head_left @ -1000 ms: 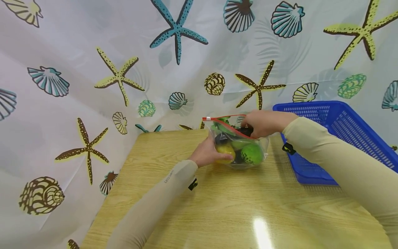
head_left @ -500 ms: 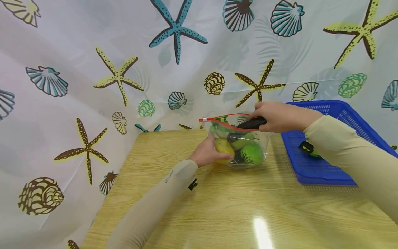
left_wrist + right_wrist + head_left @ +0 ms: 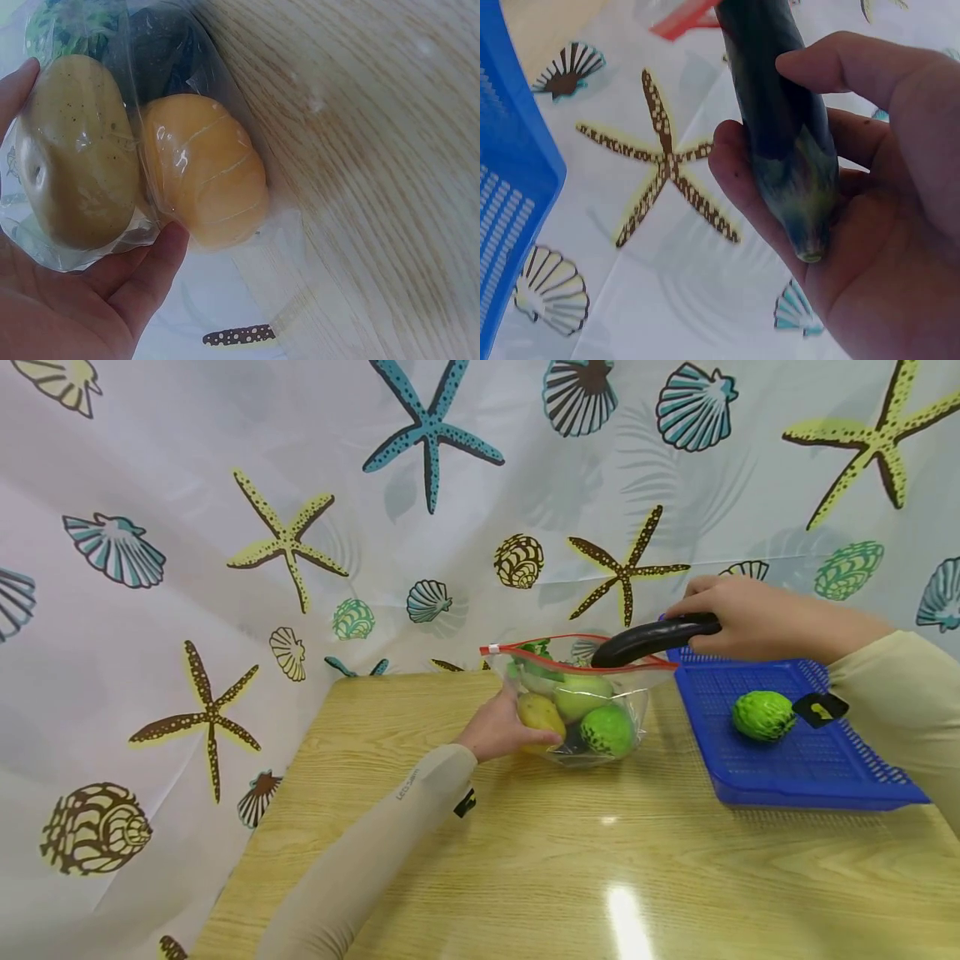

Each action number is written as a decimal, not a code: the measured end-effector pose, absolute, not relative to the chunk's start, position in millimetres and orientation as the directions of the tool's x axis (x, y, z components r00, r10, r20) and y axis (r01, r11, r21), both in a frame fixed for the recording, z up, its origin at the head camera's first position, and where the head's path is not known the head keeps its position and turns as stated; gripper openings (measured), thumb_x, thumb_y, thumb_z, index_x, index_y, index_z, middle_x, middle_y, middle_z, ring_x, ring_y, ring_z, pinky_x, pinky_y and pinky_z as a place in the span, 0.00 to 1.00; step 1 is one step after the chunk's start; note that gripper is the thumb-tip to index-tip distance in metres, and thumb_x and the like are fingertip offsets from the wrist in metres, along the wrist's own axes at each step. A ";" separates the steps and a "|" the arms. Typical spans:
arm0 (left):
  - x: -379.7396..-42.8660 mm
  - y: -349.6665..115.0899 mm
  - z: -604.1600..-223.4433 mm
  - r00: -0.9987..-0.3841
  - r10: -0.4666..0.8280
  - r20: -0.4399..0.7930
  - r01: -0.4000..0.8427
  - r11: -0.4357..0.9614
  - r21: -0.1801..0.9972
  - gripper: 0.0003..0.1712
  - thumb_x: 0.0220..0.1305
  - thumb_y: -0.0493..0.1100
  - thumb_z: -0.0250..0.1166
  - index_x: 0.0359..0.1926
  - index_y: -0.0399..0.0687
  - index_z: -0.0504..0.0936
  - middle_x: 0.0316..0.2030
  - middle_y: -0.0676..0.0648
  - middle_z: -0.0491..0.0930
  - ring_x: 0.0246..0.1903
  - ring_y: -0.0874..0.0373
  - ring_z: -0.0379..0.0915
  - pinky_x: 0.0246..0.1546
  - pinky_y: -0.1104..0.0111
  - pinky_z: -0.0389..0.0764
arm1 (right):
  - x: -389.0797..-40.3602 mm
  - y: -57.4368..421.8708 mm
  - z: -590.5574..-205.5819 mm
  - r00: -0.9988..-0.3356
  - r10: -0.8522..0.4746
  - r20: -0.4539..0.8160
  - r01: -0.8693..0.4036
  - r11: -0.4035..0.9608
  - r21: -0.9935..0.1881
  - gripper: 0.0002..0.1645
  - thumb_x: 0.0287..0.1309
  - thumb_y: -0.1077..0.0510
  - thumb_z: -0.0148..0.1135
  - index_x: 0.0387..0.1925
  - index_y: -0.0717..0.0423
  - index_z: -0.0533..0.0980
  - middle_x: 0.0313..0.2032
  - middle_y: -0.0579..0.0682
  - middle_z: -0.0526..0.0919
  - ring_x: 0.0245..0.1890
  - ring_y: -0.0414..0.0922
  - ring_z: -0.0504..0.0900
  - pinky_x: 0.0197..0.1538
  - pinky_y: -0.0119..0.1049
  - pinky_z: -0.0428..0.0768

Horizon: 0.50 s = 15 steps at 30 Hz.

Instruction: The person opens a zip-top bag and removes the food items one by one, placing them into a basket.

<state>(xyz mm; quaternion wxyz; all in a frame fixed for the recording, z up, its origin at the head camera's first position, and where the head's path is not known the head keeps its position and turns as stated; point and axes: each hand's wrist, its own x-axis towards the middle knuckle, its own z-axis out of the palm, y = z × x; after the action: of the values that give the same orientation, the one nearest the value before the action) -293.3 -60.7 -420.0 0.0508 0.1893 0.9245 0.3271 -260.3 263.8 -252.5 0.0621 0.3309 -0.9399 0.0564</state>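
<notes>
A clear zip bag with a red zip edge stands on the table, its mouth open. Through the plastic show a yellow potato-like item, a green bumpy fruit, a pale green round one and leafy greens. My left hand grips the bag's left side, thumb across the front. In the left wrist view an orange ridged item lies beside the potato-like one. My right hand holds a dark eggplant by its stem end, the other end at the bag's mouth.
A blue plastic basket stands right of the bag, with a green bumpy fruit inside. Behind the wooden table hangs a white cloth printed with shells and starfish.
My right hand has drawn the eggplant up and rightward from inside the bag, so most of it now shows. The green fruit in the basket has come into full view. My left hand stays put.
</notes>
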 end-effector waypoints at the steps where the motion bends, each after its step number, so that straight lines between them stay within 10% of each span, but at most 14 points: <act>1: -293.3 -60.8 -420.0 -0.923 0.383 0.030 0.317 0.714 0.624 0.73 0.34 0.71 0.74 0.73 0.57 0.39 0.48 0.50 0.73 0.38 0.58 0.71 0.38 0.62 0.76 | -259.9 268.7 -251.7 -0.777 -0.609 0.159 -0.624 0.779 -0.064 0.22 0.49 0.63 0.64 0.50 0.58 0.79 0.33 0.51 0.73 0.25 0.44 0.66 0.27 0.40 0.66; 15: -294.7 -62.4 -422.4 -0.925 0.378 0.018 0.305 0.716 0.628 0.75 0.35 0.71 0.73 0.74 0.55 0.36 0.42 0.50 0.73 0.34 0.57 0.71 0.34 0.63 0.75 | -265.2 344.1 -265.9 -0.892 -0.449 0.041 -0.451 0.892 -0.036 0.25 0.56 0.59 0.63 0.54 0.66 0.75 0.44 0.63 0.76 0.38 0.54 0.75 0.38 0.55 0.75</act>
<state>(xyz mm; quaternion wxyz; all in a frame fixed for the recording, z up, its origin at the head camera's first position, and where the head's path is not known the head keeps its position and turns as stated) -294.7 -62.4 -422.4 0.0560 0.1847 0.9247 0.3281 -265.2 344.1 -265.9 0.0159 0.2313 -0.9725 0.0223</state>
